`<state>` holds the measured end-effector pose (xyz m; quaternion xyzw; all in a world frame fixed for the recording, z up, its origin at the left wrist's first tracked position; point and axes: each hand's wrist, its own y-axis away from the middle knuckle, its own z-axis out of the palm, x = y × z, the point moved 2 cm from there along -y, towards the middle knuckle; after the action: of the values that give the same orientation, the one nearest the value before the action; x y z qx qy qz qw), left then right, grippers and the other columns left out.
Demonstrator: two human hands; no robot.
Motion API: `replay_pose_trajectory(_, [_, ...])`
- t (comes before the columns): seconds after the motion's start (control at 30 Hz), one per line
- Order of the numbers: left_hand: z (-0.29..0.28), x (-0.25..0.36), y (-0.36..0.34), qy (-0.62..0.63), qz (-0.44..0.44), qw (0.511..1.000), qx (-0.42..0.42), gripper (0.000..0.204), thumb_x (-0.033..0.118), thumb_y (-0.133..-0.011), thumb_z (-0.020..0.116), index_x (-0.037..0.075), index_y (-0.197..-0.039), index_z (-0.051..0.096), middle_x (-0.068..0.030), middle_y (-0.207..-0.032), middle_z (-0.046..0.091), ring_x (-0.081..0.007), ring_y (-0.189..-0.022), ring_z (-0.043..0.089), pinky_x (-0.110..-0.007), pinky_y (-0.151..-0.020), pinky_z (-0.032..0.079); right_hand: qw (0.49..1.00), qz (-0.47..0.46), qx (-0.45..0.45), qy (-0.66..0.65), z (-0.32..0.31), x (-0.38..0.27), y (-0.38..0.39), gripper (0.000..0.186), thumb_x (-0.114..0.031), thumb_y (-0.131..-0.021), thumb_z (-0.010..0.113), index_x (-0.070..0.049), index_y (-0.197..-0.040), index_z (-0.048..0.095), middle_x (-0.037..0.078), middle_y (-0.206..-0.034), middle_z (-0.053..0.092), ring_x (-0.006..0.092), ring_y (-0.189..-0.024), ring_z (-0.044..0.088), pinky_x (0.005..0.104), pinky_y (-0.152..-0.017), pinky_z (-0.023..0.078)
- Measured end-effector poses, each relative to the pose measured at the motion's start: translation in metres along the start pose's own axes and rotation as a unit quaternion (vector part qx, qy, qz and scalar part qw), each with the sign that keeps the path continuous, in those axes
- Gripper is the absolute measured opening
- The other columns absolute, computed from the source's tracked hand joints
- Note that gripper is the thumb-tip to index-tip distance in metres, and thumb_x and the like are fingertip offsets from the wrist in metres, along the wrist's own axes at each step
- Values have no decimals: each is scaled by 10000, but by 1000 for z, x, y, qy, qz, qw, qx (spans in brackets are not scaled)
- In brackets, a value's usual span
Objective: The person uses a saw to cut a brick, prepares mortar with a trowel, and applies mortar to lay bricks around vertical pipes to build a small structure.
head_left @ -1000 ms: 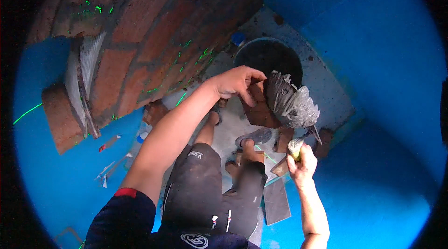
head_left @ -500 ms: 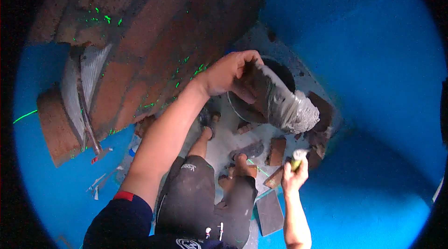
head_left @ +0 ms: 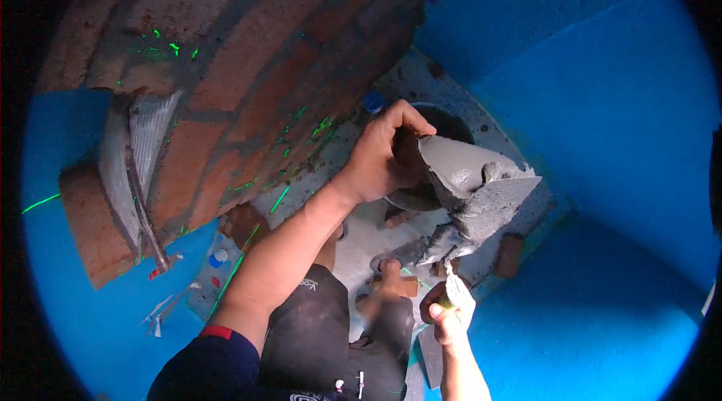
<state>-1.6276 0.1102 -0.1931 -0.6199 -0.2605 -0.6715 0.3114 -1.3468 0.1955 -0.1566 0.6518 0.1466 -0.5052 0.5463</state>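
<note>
Brick (head_left: 407, 148) held up before me, over bucket (head_left: 453, 123); wet grey mortar (head_left: 451, 162) coats face turned right. My left hand (head_left: 374, 162) grips bare side; fingers best kept off coated face. My right hand (head_left: 453, 320) closed round trowel (head_left: 498, 207) handle, loaded blade at brick's right end; contact unclear. I'd hold brick firm, blade low-angled, press mortar on before drawing off edge, else it may slump. Brick wall (head_left: 259, 51) to left: mind elbow.
</note>
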Motion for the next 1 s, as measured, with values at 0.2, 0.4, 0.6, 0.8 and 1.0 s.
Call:
replay_pose_trajectory(0.2, [3, 1, -7, -42, 44, 998, 23, 437, -30, -659, 740, 65, -1035, 538, -21, -1000, 550, -109, -931, 514, -257, -842, 411, 1000, -5, -6, 22, -28, 47, -29, 364, -245, -668, 728, -27, -882, 530, 5, -693, 522, 87, -555, 466, 228, -482, 357])
replay_pose_trajectory(0.4, [-9, 0, -14, -52, 10, 996, 68, 486, -122, -581, 664, 57, -1010, 521, -31, -972, 580, -123, -928, 540, -269, -850, 434, 975, 59, 7, -216, -49, 129, -65, 300, -40, -756, 613, -16, -1051, 560, -28, -685, 515, 60, -540, 462, 213, -493, 386])
replay_pose_trajectory(0.6, [-24, -2, -19, 138, -40, 983, 116, 509, -42, -590, 726, 66, -1033, 501, -35, -1024, 580, -146, -992, 544, -314, -919, 430, 921, 53, 96, 373, -36, 105, -103, 307, -258, -774, 595, -16, -961, 585, 270, -823, 621, 452, -822, 617, 476, -711, 483])
replay_pose_trajectory(0.8, [-29, 13, -2, 160, -97, 969, 162, 613, -64, -548, 742, 61, -1101, 506, -49, -1088, 584, -195, -1052, 546, -347, -974, 410, 891, 149, 55, 426, -24, 86, -145, 450, -331, -793, 617, 17, -1079, 596, 280, -971, 648, 439, -957, 613, 485, -840, 482])
replay_pose_trajectory(1.0, [-18, 53, 26, 187, -183, 950, 169, 656, -43, -547, 725, 40, -1164, 518, -49, -1130, 579, -194, -1079, 537, -345, -960, 414, 940, -66, 80, 326, 2, -5, -140, 496, -302, -868, 650, 19, -1227, 528, 268, -1285, 506, 386, -1174, 520, 405, -969, 428])
